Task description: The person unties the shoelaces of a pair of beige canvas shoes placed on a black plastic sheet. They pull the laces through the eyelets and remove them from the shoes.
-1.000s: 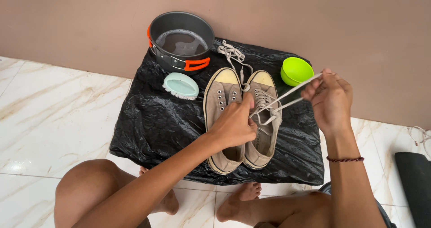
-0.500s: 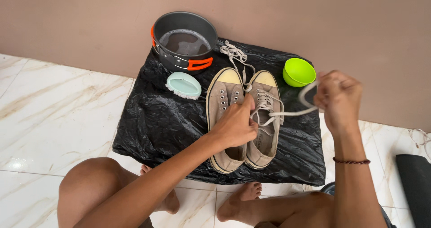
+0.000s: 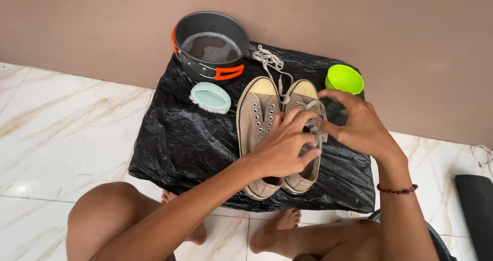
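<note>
Black plastic sheet on marble floor; right shoe half hidden: left hand presses it, right hand pinches lace, 3 o'clock side.

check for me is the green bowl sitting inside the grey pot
No, the green bowl stands on the black plastic sheet to the right of the shoes, well apart from the grey pot.

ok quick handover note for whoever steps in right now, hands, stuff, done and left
Left hand: on the right shoe, fingers at the lace.
Right hand: at the same lace, pinching it.
Both shoes side by side on the black sheet; left shoe has bare eyelets, a loose lace lies past the toes.
Pot, brush and green cup untouched.
Done: right shoe partly laced. Left: the rest, plus left shoe.
</note>
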